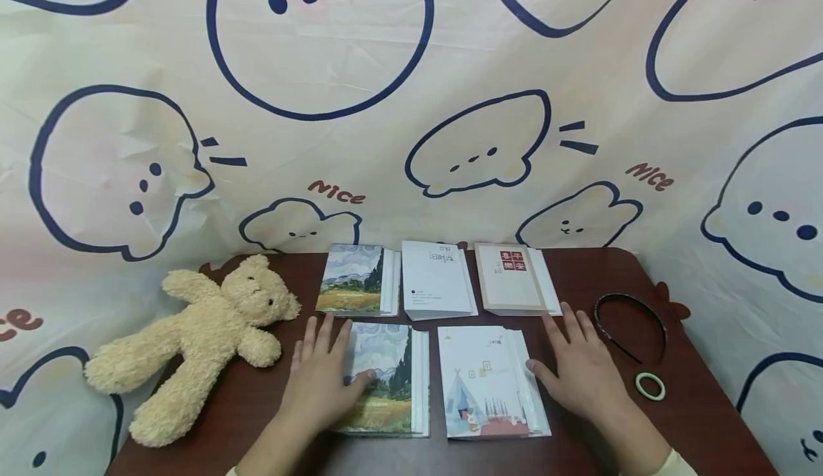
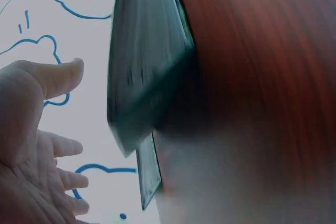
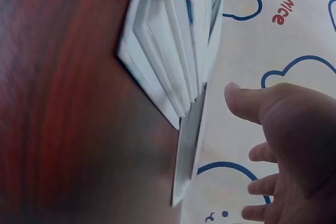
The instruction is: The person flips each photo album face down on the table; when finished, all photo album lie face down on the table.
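My left hand (image 1: 319, 379) is spread beside the left part of a book with a painted landscape cover (image 1: 388, 383), its thumb reaching over the cover in the head view. In the left wrist view a gap shows between the thumb (image 2: 60, 78) and that book (image 2: 149, 61). At the right edge of a white book with a tent drawing (image 1: 482, 383), my right hand (image 1: 581, 369) has its fingers straight and apart. The right wrist view shows this book's pages (image 3: 168, 51) fanned slightly, with the thumb (image 3: 247, 103) apart from them. Neither hand holds anything.
Behind lie another landscape-covered book (image 1: 352, 279), a plain white book (image 1: 439, 279) and a cream book with red characters (image 1: 511, 276). A teddy bear (image 1: 212, 329) lies at left. At right are a black headband (image 1: 664, 333) and a pale green ring (image 1: 650, 387). Printed cloth (image 1: 386, 147) hangs behind.
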{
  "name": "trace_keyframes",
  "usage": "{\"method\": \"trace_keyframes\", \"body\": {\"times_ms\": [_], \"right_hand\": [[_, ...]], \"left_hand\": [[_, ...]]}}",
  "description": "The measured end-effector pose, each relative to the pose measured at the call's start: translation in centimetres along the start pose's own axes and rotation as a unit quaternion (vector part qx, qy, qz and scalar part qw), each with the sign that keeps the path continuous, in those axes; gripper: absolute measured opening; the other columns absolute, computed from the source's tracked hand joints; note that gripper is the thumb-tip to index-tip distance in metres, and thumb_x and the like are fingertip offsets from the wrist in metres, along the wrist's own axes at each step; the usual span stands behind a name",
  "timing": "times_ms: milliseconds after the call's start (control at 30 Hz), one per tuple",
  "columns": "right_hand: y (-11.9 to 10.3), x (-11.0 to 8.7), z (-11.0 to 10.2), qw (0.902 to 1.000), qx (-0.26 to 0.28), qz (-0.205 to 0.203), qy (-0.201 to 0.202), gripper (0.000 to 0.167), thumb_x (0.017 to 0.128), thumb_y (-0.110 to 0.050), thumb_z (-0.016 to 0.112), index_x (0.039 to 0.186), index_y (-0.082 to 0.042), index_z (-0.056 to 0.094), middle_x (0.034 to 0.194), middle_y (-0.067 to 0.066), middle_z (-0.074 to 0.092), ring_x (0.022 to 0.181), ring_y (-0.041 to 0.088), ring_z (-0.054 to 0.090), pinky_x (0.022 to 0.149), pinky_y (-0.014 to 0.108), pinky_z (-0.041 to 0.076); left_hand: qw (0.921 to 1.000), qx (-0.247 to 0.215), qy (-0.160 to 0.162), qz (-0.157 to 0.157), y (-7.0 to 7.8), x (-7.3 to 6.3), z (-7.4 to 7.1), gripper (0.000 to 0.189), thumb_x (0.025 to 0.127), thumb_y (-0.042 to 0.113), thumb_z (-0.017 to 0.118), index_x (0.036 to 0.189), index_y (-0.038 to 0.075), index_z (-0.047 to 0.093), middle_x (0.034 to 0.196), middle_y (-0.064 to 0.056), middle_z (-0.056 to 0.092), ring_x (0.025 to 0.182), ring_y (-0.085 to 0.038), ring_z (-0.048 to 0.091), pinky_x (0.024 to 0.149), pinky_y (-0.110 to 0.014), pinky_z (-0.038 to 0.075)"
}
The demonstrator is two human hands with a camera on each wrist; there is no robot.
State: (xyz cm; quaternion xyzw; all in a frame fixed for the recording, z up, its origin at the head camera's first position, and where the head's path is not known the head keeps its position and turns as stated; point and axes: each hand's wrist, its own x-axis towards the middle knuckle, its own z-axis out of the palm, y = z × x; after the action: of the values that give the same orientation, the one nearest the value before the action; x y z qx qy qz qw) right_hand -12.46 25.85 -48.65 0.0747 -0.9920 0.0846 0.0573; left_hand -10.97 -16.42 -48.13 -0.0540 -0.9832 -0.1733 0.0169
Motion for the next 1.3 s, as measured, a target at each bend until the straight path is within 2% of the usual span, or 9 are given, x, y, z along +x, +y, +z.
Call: {"method": "trace_keyframes", "body": {"times_ms": [133,267,433,567,667,800,967,1133,1300], "right_hand": [[-0.5,-0.3,0.2,0.9996,0.026,0.0,0.009,0.087,0.09,-0.044,0.078,0.157,-0.002,0.042,0.159,0.03,0.035,0.14,0.053,0.036,0.105,0.073,0.04],[-1.0,-0.8,0.6,0.9978,0.065,0.006,0.01,0.08,0.091,-0.039,0.079,0.154,-0.002,0.047,0.151,0.027,0.046,0.135,0.049,0.044,0.102,0.069,0.045],[-1.6,-1.3,1.1,0.9935,0.113,0.015,-0.005,0.071,0.091,-0.036,0.079,0.149,-0.004,0.053,0.145,0.026,0.053,0.132,0.046,0.05,0.102,0.068,0.046],[-2.0,-1.4,1.4,0.9887,0.148,0.011,-0.016,0.068,0.092,-0.034,0.079,0.148,-0.004,0.055,0.144,0.024,0.055,0.132,0.044,0.052,0.104,0.066,0.045],[-2.2,-1.5,1.5,0.9853,0.17,0.004,-0.018,0.066,0.093,-0.034,0.079,0.147,-0.003,0.056,0.143,0.023,0.056,0.132,0.044,0.053,0.105,0.065,0.045],[-2.5,-1.7,1.6,0.982,0.188,-0.001,-0.019,0.063,0.093,-0.031,0.079,0.146,-0.004,0.057,0.144,0.021,0.056,0.125,0.039,0.059,0.103,0.06,0.048],[-3.0,-1.8,1.8,0.9795,0.198,0.01,-0.034,0.061,0.093,-0.029,0.079,0.145,-0.006,0.058,0.146,0.019,0.056,0.118,0.031,0.064,0.098,0.055,0.053],[-3.4,-1.9,2.0,0.9784,0.199,0.023,-0.05,0.06,0.091,-0.028,0.08,0.143,-0.006,0.06,0.147,0.021,0.055,0.135,0.042,0.053,0.107,0.063,0.044],[-3.7,-2.1,2.1,0.98,0.191,0.013,-0.053,0.06,0.091,-0.03,0.08,0.143,-0.007,0.061,0.147,0.02,0.056,0.136,0.042,0.05,0.109,0.063,0.042]], "left_hand": [[0.998,-0.061,0.008,0.009,1.3,-0.6,0.1,0.087,0.09,0.047,0.078,0.159,0.009,0.042,0.166,-0.023,0.029,0.152,-0.05,0.021,0.11,-0.074,0.032],[0.9922,-0.124,0.009,0.005,2.4,-0.9,0.6,0.078,0.091,0.04,0.079,0.156,0.011,0.048,0.159,-0.019,0.043,0.146,-0.047,0.035,0.108,-0.07,0.039],[0.9779,-0.209,0.009,0.008,3.8,-1.1,1.5,0.067,0.092,0.034,0.079,0.15,0.011,0.054,0.149,-0.015,0.054,0.136,-0.042,0.048,0.105,-0.065,0.045],[0.966,-0.258,-0.008,0.01,4.8,-1.1,2.0,0.063,0.093,0.03,0.078,0.149,0.011,0.055,0.141,-0.012,0.06,0.121,-0.033,0.06,0.092,-0.055,0.053],[0.9576,-0.287,-0.029,0.006,5.5,-0.9,2.3,0.062,0.094,0.03,0.077,0.149,0.011,0.055,0.131,-0.01,0.063,0.105,-0.025,0.063,0.078,-0.041,0.054],[0.944,-0.325,-0.056,0.013,6.2,-0.8,2.8,0.062,0.095,0.031,0.076,0.149,0.008,0.054,0.122,-0.011,0.063,0.097,-0.022,0.061,0.072,-0.032,0.052],[0.9293,-0.359,-0.082,0.023,6.9,-0.7,3.6,0.064,0.097,0.031,0.074,0.15,0.005,0.051,0.13,-0.012,0.061,0.107,-0.026,0.06,0.077,-0.029,0.055],[0.9182,-0.38,-0.112,0.013,7.6,-0.6,4.3,0.063,0.098,0.03,0.072,0.152,0.006,0.049,0.14,-0.011,0.059,0.111,-0.025,0.062,0.083,-0.032,0.056],[0.9017,-0.41,-0.136,0.009,8.1,-0.6,4.9,0.064,0.098,0.028,0.072,0.154,0.009,0.047,0.141,-0.012,0.059,0.107,-0.02,0.067,0.083,-0.033,0.058]]}}
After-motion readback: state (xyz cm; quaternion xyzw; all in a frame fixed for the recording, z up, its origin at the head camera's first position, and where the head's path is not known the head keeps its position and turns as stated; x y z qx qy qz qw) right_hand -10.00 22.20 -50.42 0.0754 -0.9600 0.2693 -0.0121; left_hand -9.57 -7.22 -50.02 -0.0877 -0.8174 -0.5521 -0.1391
